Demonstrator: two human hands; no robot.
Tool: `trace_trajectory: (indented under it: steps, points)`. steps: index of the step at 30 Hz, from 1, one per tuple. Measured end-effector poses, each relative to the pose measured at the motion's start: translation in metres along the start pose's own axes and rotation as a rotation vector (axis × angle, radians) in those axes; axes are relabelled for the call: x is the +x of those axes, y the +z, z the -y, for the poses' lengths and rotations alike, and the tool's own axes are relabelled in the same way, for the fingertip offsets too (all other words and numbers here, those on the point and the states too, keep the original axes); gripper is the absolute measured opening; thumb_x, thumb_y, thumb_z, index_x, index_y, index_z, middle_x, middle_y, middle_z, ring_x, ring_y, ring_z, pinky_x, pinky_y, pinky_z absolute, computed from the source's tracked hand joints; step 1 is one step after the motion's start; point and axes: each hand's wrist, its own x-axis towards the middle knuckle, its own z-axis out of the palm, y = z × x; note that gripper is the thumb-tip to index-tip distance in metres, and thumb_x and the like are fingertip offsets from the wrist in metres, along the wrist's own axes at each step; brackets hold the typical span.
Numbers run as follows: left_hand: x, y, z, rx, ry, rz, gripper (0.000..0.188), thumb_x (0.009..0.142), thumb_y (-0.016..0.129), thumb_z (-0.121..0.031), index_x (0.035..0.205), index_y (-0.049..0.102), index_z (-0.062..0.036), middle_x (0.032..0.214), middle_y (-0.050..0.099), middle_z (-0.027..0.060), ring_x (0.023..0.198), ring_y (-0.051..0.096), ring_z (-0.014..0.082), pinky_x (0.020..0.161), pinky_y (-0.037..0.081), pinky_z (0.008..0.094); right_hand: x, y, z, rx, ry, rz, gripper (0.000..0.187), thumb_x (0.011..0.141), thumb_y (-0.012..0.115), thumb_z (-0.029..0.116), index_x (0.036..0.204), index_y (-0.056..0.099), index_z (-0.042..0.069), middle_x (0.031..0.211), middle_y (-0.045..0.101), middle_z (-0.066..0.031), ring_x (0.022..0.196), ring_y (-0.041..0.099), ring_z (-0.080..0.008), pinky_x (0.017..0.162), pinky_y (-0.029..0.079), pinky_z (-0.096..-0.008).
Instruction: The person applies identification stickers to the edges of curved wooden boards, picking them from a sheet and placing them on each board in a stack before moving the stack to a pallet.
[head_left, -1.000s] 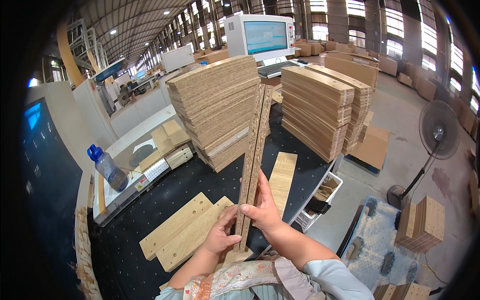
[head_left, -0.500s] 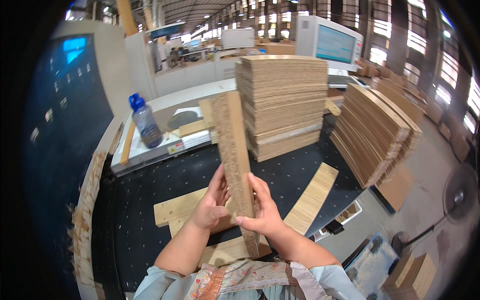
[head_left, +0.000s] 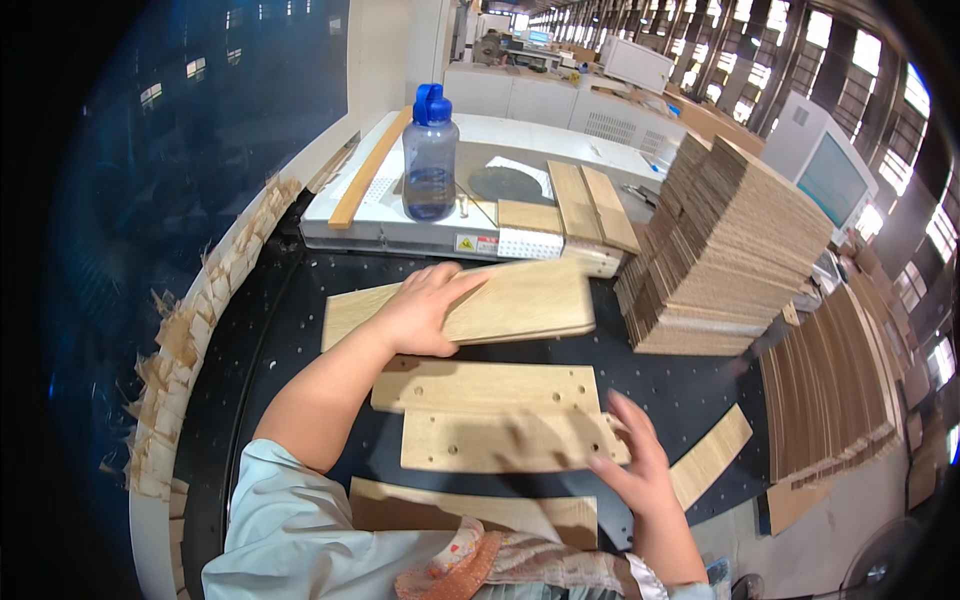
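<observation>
My left hand (head_left: 425,312) lies over a pale wood-grain board (head_left: 525,305), thumb at its near edge and fingers across its top. The board's right end is blurred, and a second layer seems to show under its near edge. Closer to me lie two drilled boards, the far one (head_left: 480,378) partly under the near one (head_left: 500,440). My right hand (head_left: 645,465) is at the near one's right end, thumb and fingers apart; whether it touches the wood I cannot tell. Another board (head_left: 480,508) lies by my apron.
A tall stack of boards (head_left: 710,250) stands at right, with a leaning row of panels (head_left: 830,380) beyond it. A narrow strip (head_left: 712,455) lies near the table's right edge. A blue-capped bottle (head_left: 430,160) stands on the white machine bed (head_left: 380,235). Splintered edging (head_left: 205,290) runs along the left.
The board bundle held upright between both hands is gone from there; a board now lies flat under my left hand. My hands have separated, and the view has turned left.
</observation>
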Motion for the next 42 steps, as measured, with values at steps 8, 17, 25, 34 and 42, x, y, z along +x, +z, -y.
trace_trajectory:
  steps: [8, 17, 25, 34, 42]
  points:
    - [0.006, 0.043, 0.167, 0.201, -0.295, 0.357, 0.095, 0.044, 0.076, -0.017, 0.132, 0.040, -0.0206, 0.125, 0.043, 0.0132, 0.120, 0.036, 0.0338, 0.104, 0.024, 0.0460, -0.150, -0.090, -0.070, -0.181, 0.612, -0.693, 0.045, 0.080, 0.061, 0.010, 0.123, 0.048, 0.004, 0.117, 0.054, -0.0111, 0.106, 0.052, -0.0233, 0.085, 0.044, -0.0353]
    - [0.006, 0.054, 0.223, 0.544, -0.639, -0.042, 0.041, 0.073, 0.058, -0.007, 0.112, 0.057, -0.0148, 0.141, 0.032, 0.0110, 0.131, 0.026, 0.0298, 0.105, 0.026, 0.0469, -0.280, -0.148, -0.146, -0.718, 0.950, -0.876, 0.040, 0.080, 0.063, 0.008, 0.118, 0.052, -0.002, 0.114, 0.058, -0.0168, 0.100, 0.057, -0.0255, 0.088, 0.044, -0.0355]
    - [0.012, 0.090, 0.187, -1.334, -0.896, -1.000, 0.052, 0.070, 0.057, -0.003, 0.120, 0.046, -0.0011, 0.107, 0.054, 0.0107, 0.098, 0.053, 0.0249, 0.083, 0.041, 0.0292, -0.313, -0.126, -0.233, -0.319, 1.046, -1.030, 0.035, 0.091, 0.044, 0.017, 0.123, 0.050, 0.005, 0.129, 0.046, -0.0141, 0.118, 0.043, -0.0239, 0.099, 0.032, -0.0343]
    - [0.032, 0.108, 0.229, -1.466, -0.766, -1.261, 0.079, 0.074, 0.054, -0.003, 0.141, 0.013, -0.0024, 0.141, 0.026, 0.0145, 0.128, 0.027, 0.0252, 0.105, 0.019, 0.0322, -0.436, -0.159, -0.337, -0.373, 0.955, -0.577, 0.044, 0.090, 0.032, 0.028, 0.130, 0.045, 0.012, 0.139, 0.037, -0.0086, 0.131, 0.027, -0.0230, 0.110, 0.013, -0.0414]
    - [0.026, 0.114, 0.252, -1.238, -0.966, -1.141, 0.081, 0.075, 0.058, -0.007, 0.141, 0.013, -0.0008, 0.143, 0.020, 0.0107, 0.125, 0.031, 0.0221, 0.103, 0.024, 0.0323, -0.266, -0.104, -0.190, 0.265, 1.089, -1.065, 0.048, 0.093, 0.034, 0.038, 0.132, 0.039, 0.012, 0.133, 0.043, -0.0046, 0.123, 0.038, -0.0213, 0.103, 0.024, -0.0356]
